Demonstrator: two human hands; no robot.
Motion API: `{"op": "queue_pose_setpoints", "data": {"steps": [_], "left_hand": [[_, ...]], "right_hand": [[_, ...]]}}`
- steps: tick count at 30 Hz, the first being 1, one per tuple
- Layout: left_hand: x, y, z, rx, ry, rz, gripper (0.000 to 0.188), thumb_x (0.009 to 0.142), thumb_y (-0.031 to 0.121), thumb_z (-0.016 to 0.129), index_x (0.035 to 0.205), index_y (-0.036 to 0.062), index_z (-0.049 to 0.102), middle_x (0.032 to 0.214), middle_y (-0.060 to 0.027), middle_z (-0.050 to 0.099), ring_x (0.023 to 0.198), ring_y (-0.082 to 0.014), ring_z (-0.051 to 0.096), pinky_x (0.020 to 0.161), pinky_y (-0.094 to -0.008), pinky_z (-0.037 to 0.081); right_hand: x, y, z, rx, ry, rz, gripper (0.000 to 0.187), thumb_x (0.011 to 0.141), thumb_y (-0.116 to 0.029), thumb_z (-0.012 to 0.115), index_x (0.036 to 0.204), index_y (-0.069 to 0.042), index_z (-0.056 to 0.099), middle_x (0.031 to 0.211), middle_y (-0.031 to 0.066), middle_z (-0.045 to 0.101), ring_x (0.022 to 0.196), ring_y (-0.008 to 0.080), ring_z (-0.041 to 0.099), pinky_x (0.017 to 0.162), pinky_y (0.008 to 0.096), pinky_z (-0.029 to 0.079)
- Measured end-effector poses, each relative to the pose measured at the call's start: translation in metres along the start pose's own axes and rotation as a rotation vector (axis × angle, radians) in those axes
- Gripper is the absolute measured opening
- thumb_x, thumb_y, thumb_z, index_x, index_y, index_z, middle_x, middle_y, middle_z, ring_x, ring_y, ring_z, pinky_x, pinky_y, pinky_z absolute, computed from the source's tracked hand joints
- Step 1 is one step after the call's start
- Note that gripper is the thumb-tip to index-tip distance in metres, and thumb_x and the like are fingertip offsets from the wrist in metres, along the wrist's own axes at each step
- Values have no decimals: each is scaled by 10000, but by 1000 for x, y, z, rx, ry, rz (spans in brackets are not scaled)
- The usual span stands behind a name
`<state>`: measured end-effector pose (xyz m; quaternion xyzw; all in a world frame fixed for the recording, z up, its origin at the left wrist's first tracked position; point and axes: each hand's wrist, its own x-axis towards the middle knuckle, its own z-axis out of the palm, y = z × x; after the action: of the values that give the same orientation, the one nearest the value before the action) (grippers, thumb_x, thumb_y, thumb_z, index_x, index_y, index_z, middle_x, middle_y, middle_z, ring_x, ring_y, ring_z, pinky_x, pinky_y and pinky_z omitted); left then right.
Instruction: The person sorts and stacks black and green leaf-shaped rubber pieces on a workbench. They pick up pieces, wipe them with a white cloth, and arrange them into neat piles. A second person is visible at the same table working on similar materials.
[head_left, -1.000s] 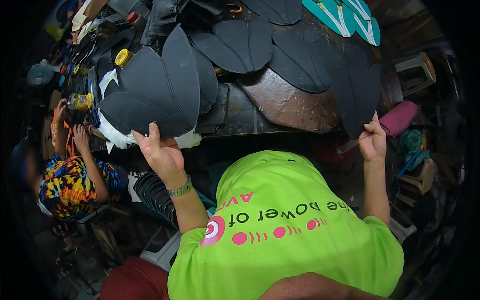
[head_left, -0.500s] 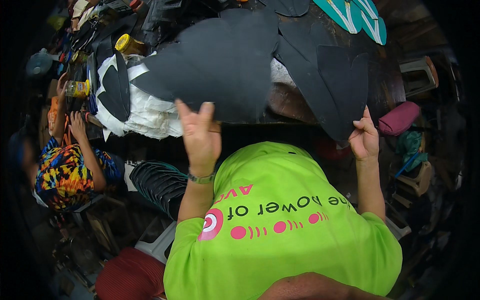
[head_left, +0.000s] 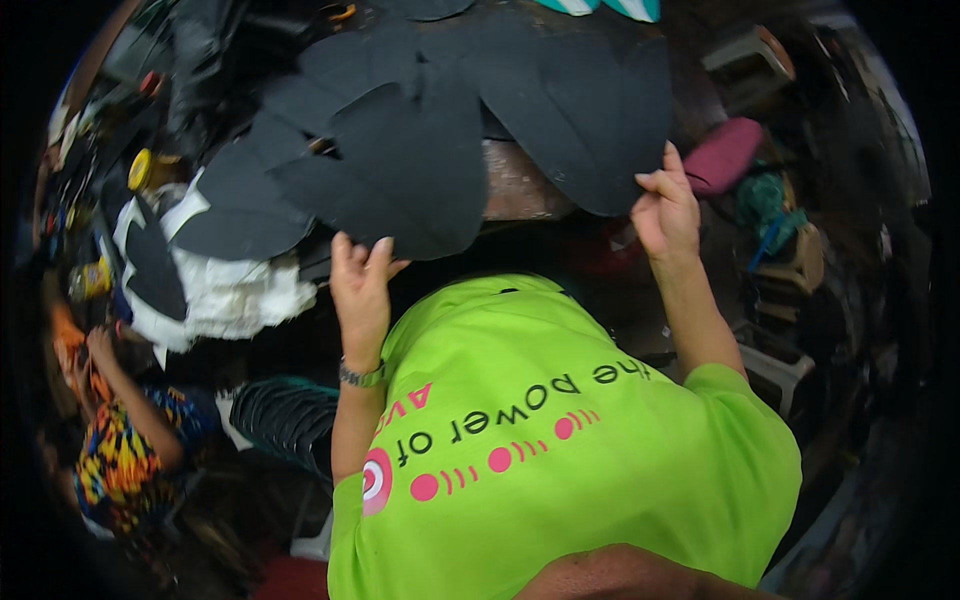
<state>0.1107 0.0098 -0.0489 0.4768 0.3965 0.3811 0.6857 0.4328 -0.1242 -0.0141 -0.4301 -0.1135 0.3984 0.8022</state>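
Note:
Black, flat, rubber-like cut pieces with rounded lobes lie overlapping across the dark table. One broad black piece (head_left: 420,180) hangs its rounded end over the near table edge. My left hand (head_left: 362,290) is just below that edge, thumb and forefinger raised and apart, with nothing seen between them. At the right, a long black sheet piece (head_left: 590,120) tapers toward me. My right hand (head_left: 668,215) is at its right edge, the thumb against the sheet and the forefinger beside it; the other fingers are partly hidden. Another black piece (head_left: 245,205) lies left over white cloth (head_left: 240,295).
Yellow-lidded jars (head_left: 140,170) stand at the left, near a co-worker's patterned sleeve (head_left: 130,460). Teal-edged sandals (head_left: 635,8) lie at the far edge. A pink cushion-like thing (head_left: 725,157) and a plastic stool (head_left: 750,60) are at the right. Black stacked pieces (head_left: 285,425) stand left of me.
The view has turned and shifted. The large black piece, blurred before, now lies lower, and several pieces are spread out more. My right hand stays at its sheet's edge; my left remains near the table edge.

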Motion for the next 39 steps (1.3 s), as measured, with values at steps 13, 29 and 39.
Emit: {"op": "queue_pose_setpoints", "data": {"steps": [13,29,39], "left_hand": [[-14,9,-17,149,15,50,608,982,17,566,1496,-72,254,1089,-137,599,988,-188,649,852,-292,560],[-12,8,-24,98,59,86,312,955,-17,598,1236,-14,460,977,-79,594,844,-147,660,748,-237,551],[-7,-18,-22,319,99,636,295,868,-8,722,1095,38,539,917,-36,576,714,-97,569,656,-211,477]], "right_hand": [[-4,-6,3,12,14,44,568,809,140,375,1346,-30,450,1289,139,570,1196,272,577,1045,441,477],[56,-42,-17,-54,134,-218,521,786,133,410,1284,2,490,1210,115,600,1140,242,576,1056,390,456],[97,-37,-35,-68,198,-201,550,776,144,401,1301,13,498,1284,123,577,1218,270,543,1098,417,413]]}}
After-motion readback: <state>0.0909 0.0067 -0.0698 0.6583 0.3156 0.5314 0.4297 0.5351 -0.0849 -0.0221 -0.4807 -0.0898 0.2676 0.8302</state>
